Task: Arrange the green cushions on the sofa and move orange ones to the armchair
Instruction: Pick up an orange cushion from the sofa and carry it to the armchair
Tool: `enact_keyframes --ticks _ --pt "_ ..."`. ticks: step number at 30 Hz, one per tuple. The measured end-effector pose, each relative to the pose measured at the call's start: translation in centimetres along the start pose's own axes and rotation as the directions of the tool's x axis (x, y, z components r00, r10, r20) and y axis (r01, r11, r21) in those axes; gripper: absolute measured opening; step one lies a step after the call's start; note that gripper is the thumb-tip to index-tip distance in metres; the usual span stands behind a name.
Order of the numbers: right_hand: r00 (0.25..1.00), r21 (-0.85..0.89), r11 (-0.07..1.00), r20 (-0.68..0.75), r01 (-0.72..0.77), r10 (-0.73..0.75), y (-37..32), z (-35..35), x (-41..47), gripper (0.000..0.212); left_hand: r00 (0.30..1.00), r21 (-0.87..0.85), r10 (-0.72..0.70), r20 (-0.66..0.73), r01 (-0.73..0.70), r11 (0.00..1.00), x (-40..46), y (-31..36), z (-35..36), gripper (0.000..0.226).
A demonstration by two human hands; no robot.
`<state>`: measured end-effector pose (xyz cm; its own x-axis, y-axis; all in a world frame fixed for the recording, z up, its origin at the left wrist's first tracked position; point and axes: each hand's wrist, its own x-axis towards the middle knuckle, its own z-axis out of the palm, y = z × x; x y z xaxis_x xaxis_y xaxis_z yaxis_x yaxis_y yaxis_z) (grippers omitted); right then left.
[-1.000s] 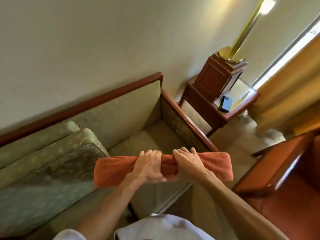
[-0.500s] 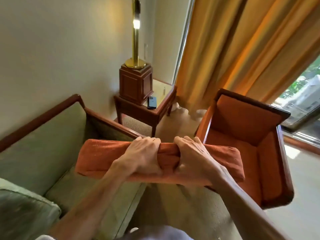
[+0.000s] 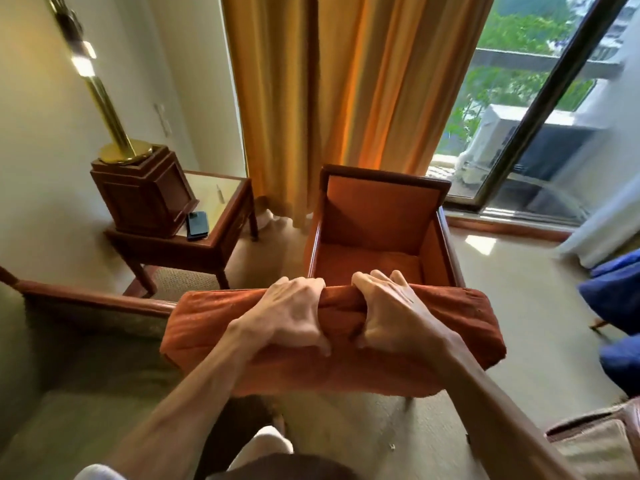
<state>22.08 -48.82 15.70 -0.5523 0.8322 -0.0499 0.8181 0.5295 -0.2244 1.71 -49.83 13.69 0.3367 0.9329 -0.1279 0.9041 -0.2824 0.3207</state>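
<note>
I hold an orange cushion [image 3: 207, 327] level in front of me, gripped along its top edge. My left hand [image 3: 287, 317] clasps it left of centre and my right hand [image 3: 394, 313] clasps it right of centre, both with fingers curled over the far edge. Straight ahead, just beyond the cushion, stands the orange armchair [image 3: 377, 209] with a dark wooden frame; its front edge is hidden behind the cushion. The green sofa [image 3: 79, 375] fills the lower left, with its wooden armrest [image 3: 97, 299] beside the cushion's left end. No green cushion is in view.
A wooden side table [image 3: 207, 247] at the left carries a wooden lamp base [image 3: 145, 192] with a brass pole and a dark phone [image 3: 197, 225]. Orange curtains [image 3: 346, 91] and a glass balcony door [image 3: 540, 126] lie behind. Blue fabric [image 3: 616, 292] sits at the right edge; beige carpet between.
My view has swung right from the sofa to face the armchair squarely. The orange cushion stayed gripped in both hands and now sits right in front of the armchair.
</note>
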Motion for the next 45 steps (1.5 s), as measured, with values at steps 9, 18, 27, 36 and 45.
enact_keyframes --ticks 9,18,27,36,45 --pt "0.987 0.011 0.987 0.015 -0.162 0.162 12.5 -2.3 6.9 0.06 0.984 0.033 0.174 0.028 -0.175 0.984 16.6 1.5 -1.6 0.069" --pt "0.975 -0.036 0.977 -0.079 -0.211 0.208 23.0 -5.0 16.9 0.061 0.96 0.108 0.278 0.005 -0.277 0.955 32.9 0.3 -4.1 0.067" --pt "0.983 -0.036 0.986 -0.094 -0.16 0.156 37.5 -7.1 28.0 0.066 0.975 0.111 0.22 0.026 -0.222 0.969 50.5 0.4 -4.7 0.075" --pt "0.997 -0.037 0.997 -0.055 -0.062 0.06 52.1 -4.2 41.2 0.074 0.995 0.138 0.028 0.101 -0.042 0.99 67.5 -1.6 -2.2 0.071" --pt "0.982 0.052 0.984 0.085 -0.171 0.167 60.8 7.1 53.0 0.082 0.967 0.148 -0.23 0.112 0.213 0.966 78.6 -11.4 5.4 0.095"
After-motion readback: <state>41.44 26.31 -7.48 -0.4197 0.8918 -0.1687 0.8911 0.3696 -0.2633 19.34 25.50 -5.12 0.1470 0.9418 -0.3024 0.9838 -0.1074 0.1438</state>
